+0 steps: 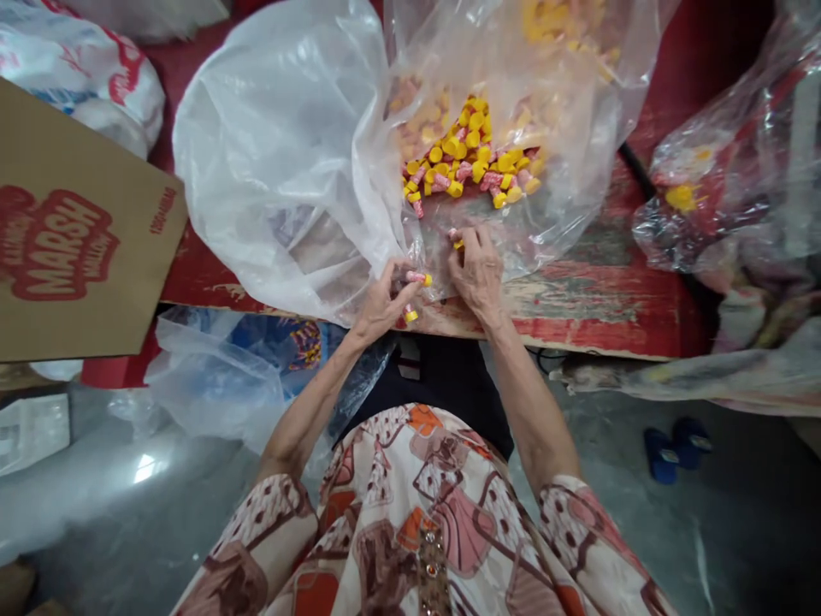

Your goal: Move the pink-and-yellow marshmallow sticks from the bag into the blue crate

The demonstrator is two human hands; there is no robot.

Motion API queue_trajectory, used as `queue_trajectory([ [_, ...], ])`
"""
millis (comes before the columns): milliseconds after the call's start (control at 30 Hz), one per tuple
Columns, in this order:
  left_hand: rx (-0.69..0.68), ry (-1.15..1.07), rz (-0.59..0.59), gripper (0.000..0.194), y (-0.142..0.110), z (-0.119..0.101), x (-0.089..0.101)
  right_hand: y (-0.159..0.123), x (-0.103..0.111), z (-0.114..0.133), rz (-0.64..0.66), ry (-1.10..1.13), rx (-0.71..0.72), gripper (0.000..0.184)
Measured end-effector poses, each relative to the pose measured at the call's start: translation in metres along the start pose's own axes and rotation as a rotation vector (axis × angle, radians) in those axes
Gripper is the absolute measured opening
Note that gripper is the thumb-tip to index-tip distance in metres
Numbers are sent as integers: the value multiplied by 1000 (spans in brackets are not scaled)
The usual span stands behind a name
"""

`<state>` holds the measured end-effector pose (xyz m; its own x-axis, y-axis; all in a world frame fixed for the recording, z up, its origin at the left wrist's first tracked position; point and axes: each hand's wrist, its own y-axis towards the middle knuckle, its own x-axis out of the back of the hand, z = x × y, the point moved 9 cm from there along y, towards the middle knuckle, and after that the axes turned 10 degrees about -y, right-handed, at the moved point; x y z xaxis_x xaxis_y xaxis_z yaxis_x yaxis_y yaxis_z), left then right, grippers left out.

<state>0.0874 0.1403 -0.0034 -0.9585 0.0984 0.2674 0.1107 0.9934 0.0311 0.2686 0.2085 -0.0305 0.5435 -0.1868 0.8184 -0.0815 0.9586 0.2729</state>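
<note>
My left hand [382, 301] is at the table's front edge, its thumb and fingers closed on a small pink-patterned tube with a yellow cap [418, 278]. Just below the thumb, a second yellow-capped tube [410, 316] shows, partly covered by the hand. My right hand [478, 272] rests over the plastic with bent fingers, and at its fingertips is another capped tube [457, 239], partly hidden. Ahead of both hands, a heap of the same yellow-capped tubes [475, 145] spills from a transparent plastic bag [577, 171].
A large whitish plastic bag [275, 145] lies left of the heap on the worn red table [590, 304]. At far left stands a cardboard box [83, 231]. Below the table edge hangs an open plastic bag [218, 359] with coloured pieces inside. Plastic wrapping [724, 171] lies at right.
</note>
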Motion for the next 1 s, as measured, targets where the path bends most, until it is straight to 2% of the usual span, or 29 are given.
queue_trajectory([
  [67, -92, 9, -98, 32, -4, -3, 7, 1, 0, -2, -15, 21, 1, 24],
  [133, -217, 126, -137, 32, -8, -9, 3, 1, 1, -3, -19, 45, 0, 24],
  [200, -315, 263, -103, 32, -11, -11, -12, 1, 1, -5, -17, 62, -5, 24],
  [300, -385, 414, -1, 32, -11, -9, -35, -1, 4, -10, -25, 72, -23, 23],
  [433, -443, 536, -31, 34, -16, -8, -42, 1, 7, -12, -38, 77, -26, 22],
  [600, -471, 583, 64, 36, -30, 4, -51, 4, 14, -6, -41, 6, -42, 19],
  [733, -376, 521, -23, 38, -39, 8, -33, 4, 17, -3, -43, -36, -56, 14],
  [867, -292, 345, -55, 28, -52, 2, -15, 6, 22, 0, -73, -73, -70, 5],
  [933, -241, 136, -190, 21, -64, 0, 8, 6, 24, 3, -77, -90, -73, 7],
  [1000, -96, -133, -411, 22, -85, 17, 43, 6, 27, 7, -76, -99, -72, 11],
])
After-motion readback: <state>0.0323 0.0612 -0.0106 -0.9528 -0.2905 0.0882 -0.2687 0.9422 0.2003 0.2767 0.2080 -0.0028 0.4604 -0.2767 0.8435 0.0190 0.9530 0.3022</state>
